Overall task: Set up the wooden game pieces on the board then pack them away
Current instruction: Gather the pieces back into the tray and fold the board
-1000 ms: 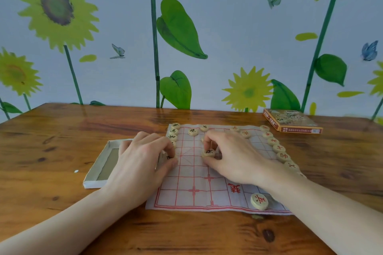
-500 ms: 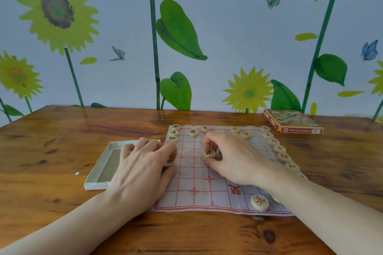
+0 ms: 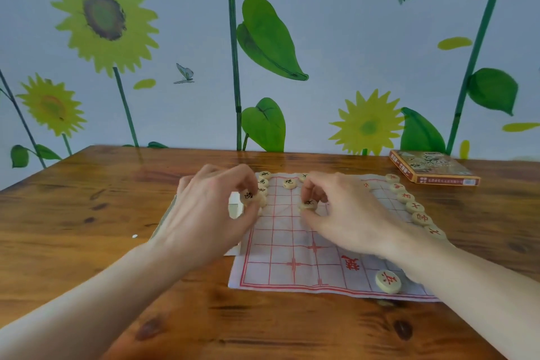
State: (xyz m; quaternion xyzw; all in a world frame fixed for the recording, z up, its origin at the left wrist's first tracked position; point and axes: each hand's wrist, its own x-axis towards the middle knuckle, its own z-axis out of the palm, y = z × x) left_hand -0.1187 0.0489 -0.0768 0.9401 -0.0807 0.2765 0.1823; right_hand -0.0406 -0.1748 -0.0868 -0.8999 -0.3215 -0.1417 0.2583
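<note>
My left hand (image 3: 210,213) pinches one black-marked disc (image 3: 249,195), lifted just off the left edge of the board (image 3: 292,254), thumb under and fingertips over. My right hand (image 3: 347,213) pinches a second disc (image 3: 308,204) on the grid near the board's middle, fingers curled round its rim.

Handling, by my reckoning: small wooden discs, light, hard, smooth-faced. They should not crush, but a flat one is awkward to lift. Best taken by the rim, thumb against one or two fingers. The board looks like thin creased sheet, soft and likely to slide or ruck up if I drag a piece across it.

Where things lie: a column of black pieces (image 3: 264,183) at 11 o'clock of the board, a column of red pieces (image 3: 415,207) along 2 to 3 o'clock, one red disc (image 3: 388,281) alone at 5 o'clock. Orange box (image 3: 432,170) well apart at 2 o'clock on the table (image 3: 87,242).

Hard to make out: my left hand covers most of the tray (image 3: 233,204) beside the board, contents unseen. My right wrist hides part of the red column. Characters blurred.
</note>
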